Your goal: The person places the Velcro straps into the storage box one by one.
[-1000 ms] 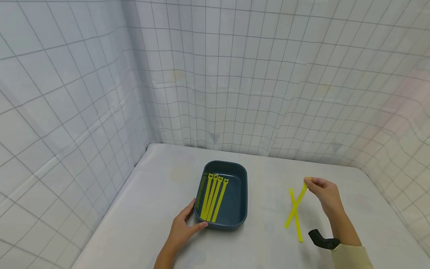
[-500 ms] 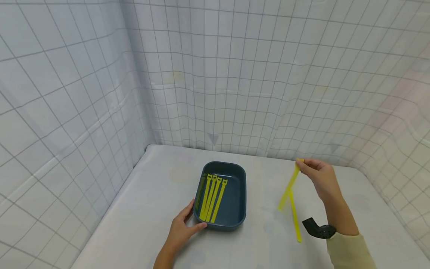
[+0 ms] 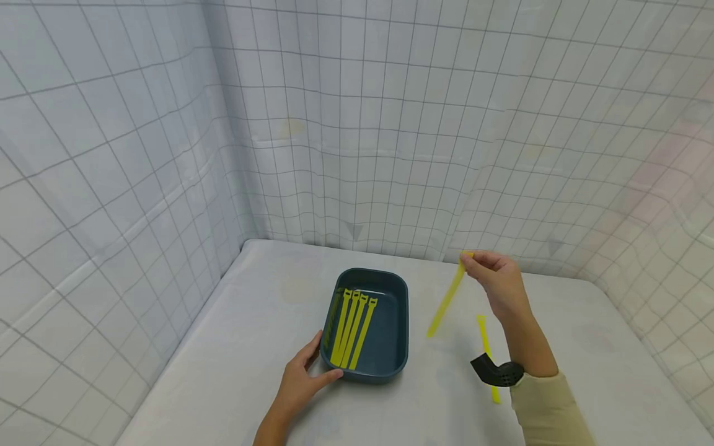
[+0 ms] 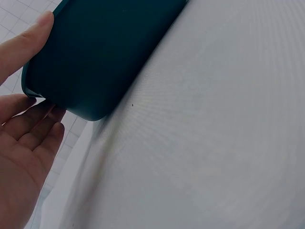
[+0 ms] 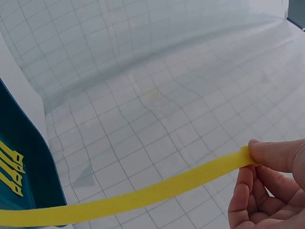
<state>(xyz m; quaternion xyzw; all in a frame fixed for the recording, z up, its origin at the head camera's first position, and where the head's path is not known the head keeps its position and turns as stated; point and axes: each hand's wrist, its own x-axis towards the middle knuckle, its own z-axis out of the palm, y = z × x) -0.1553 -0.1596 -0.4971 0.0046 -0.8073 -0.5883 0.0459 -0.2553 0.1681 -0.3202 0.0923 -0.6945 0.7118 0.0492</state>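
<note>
A dark teal tray (image 3: 397, 322) sits on the white table and holds several yellow straps (image 3: 352, 327) laid side by side. My left hand (image 3: 305, 376) rests against the tray's near left corner (image 4: 76, 90), thumb along the front wall and fingers straight at the side. My right hand (image 3: 493, 272) pinches the top end of a yellow strap (image 3: 446, 301) that hangs in the air just right of the tray. In the right wrist view that hanging strap (image 5: 143, 196) runs from my fingertips (image 5: 267, 157) toward the tray (image 5: 24, 167). Another yellow strap (image 3: 484, 342) lies flat on the table.
White gridded curtains (image 3: 390, 124) wall in the table on the left, back and right. The table's surface (image 3: 262, 297) is a pale cloth. A black wrist mount (image 3: 493, 370) sits on my right forearm.
My right hand has lifted one yellow strap off the table and carried it up and left toward the tray. The other strap stayed on the table. My left hand has not moved.
</note>
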